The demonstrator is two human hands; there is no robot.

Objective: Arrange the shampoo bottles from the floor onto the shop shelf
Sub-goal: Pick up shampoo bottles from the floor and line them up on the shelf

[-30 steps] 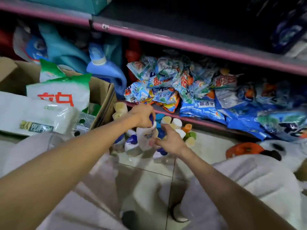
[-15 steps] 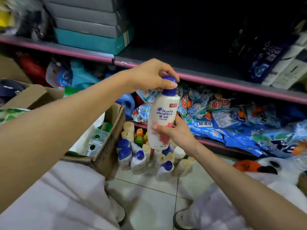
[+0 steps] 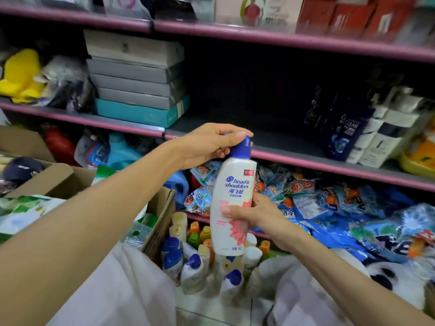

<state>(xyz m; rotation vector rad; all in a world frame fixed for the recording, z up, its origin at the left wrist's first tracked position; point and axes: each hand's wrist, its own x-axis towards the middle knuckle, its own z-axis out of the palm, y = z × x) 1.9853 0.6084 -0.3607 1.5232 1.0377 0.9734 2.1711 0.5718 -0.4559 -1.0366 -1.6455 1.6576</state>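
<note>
One Head & Shoulders bottle (image 3: 231,205) held upright above the floor bottles (image 3: 200,262) | left hand (image 3: 207,144) grip pinches blue cap, right hand (image 3: 256,214) clasps body | step: carry to shelf | next: set on the bare dark shelf (image 3: 282,137) beside Clear bottles (image 3: 346,130)

Shampoo bottle (image 3: 231,203) now off the floor, level with shelf (image 3: 294,147).

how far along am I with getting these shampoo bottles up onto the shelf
Early. The white blue-capped shampoo bottle is up in both hands: left hand on its cap, right hand round its body. The dark shelf gap awaits it. The cluster of small bottles remains on the floor.
</note>
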